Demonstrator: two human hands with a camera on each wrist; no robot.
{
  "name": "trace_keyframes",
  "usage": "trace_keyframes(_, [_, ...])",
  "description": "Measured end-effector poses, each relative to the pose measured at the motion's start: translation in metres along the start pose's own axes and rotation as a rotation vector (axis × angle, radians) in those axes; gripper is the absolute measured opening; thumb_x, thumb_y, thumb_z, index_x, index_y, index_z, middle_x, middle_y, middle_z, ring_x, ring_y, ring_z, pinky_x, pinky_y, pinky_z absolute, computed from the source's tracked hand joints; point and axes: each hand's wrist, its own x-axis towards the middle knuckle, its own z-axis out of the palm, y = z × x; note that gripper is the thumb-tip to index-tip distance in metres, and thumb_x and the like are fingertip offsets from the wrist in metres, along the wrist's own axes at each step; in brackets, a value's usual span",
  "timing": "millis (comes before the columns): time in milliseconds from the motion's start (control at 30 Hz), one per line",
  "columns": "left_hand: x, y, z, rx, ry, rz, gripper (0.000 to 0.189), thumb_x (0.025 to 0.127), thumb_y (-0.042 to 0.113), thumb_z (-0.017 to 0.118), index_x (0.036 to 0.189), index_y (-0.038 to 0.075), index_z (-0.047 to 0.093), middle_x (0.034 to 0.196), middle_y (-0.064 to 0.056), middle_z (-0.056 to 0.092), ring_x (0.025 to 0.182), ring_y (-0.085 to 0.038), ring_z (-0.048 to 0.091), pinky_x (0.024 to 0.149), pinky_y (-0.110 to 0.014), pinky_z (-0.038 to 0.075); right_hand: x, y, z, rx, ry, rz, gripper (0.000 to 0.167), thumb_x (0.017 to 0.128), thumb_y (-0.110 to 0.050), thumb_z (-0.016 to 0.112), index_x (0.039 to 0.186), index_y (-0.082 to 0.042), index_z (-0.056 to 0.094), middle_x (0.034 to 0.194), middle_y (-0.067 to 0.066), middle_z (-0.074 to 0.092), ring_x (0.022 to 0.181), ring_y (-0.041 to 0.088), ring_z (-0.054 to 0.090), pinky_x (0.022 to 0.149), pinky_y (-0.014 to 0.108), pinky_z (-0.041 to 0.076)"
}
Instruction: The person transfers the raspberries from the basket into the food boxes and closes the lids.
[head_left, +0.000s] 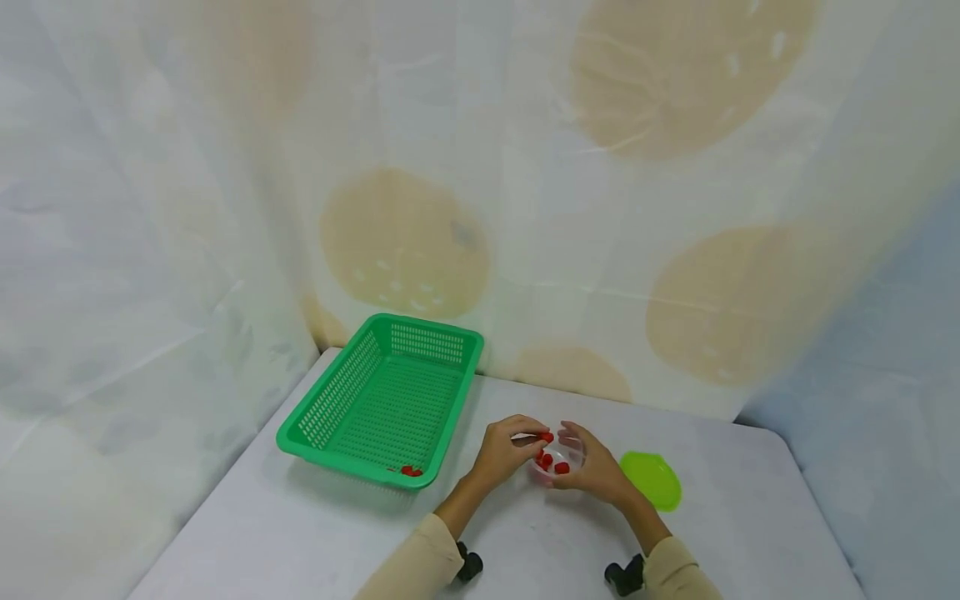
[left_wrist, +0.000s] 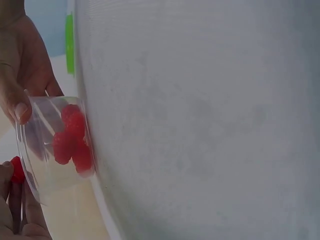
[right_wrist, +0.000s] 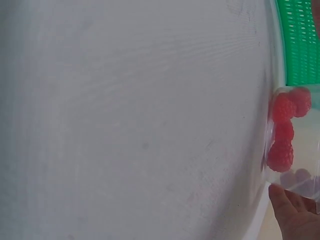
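My left hand (head_left: pixel 501 452) pinches a raspberry (left_wrist: pixel 18 170) between thumb and fingers at the rim of a clear plastic cup (left_wrist: pixel 50 177). Several more raspberries (left_wrist: pixel 75 125) lie at the bottom of that cup, which stands on the table. Around the cup's far side from the left hand, my right hand (head_left: pixel 596 467) grips the wall; in the right wrist view its fingers (right_wrist: pixel 282 207) touch the cup near its base. A round green lid (head_left: pixel 651 481) lies on the table just right of the right hand.
A green plastic basket (head_left: pixel 300 448) with slotted walls stands on the left of the white table (head_left: pixel 540 554), a few red berries (head_left: pixel 411 471) in its near corner. Patterned cloth (head_left: pixel 525 208) hangs behind the table and at its sides.
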Motion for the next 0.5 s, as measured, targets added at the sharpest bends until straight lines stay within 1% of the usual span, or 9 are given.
trace_keyframes(133, [0.0013, -0.0016, -0.0016, -0.017, -0.023, -0.017, 0.020, 0.083, -0.004, 0.074, 0.103, 0.001, 0.074, 0.100, -0.007, 0.071, 0.092, -0.019, 0.069, 0.078, -0.038, 0.058, -0.0004, 0.0000, 0.0007, -0.001, 0.008, 0.001, 0.108, 0.059, -0.042, 0.093, 0.149, -0.017, 0.038, 0.140, 0.006, 0.053, 0.131, 0.032, 0.046, 0.100, 0.059, 0.042])
trace_keyframes(300, [0.0029, -0.0035, -0.0054, 0.004, -0.060, -0.039, 0.020, 0.084, -0.003, 0.074, 0.103, 0.003, 0.075, 0.099, -0.002, 0.071, 0.090, -0.014, 0.070, 0.077, -0.028, 0.057, 0.0010, 0.0019, 0.0015, -0.003, 0.009, -0.009, 0.107, 0.059, -0.040, 0.093, 0.148, -0.017, 0.039, 0.140, 0.007, 0.053, 0.131, 0.031, 0.045, 0.101, 0.060, 0.041])
trace_keyframes(400, [0.0034, -0.0050, -0.0060, 0.009, -0.074, -0.055, 0.020, 0.084, -0.002, 0.073, 0.103, 0.004, 0.075, 0.098, 0.000, 0.071, 0.089, -0.011, 0.069, 0.077, -0.026, 0.056, 0.0013, 0.0027, 0.0012, 0.003, 0.005, -0.017, 0.106, 0.060, -0.037, 0.093, 0.149, -0.015, 0.038, 0.140, 0.008, 0.053, 0.131, 0.031, 0.046, 0.102, 0.060, 0.039])
trace_keyframes(500, [0.0042, -0.0066, -0.0051, 0.014, -0.078, -0.066, 0.020, 0.084, -0.002, 0.073, 0.103, 0.003, 0.075, 0.099, -0.001, 0.071, 0.090, -0.012, 0.069, 0.078, -0.025, 0.056, 0.0013, 0.0028, 0.0004, 0.007, 0.008, -0.021, 0.106, 0.060, -0.036, 0.093, 0.149, -0.015, 0.038, 0.140, 0.008, 0.053, 0.131, 0.030, 0.046, 0.102, 0.060, 0.039])
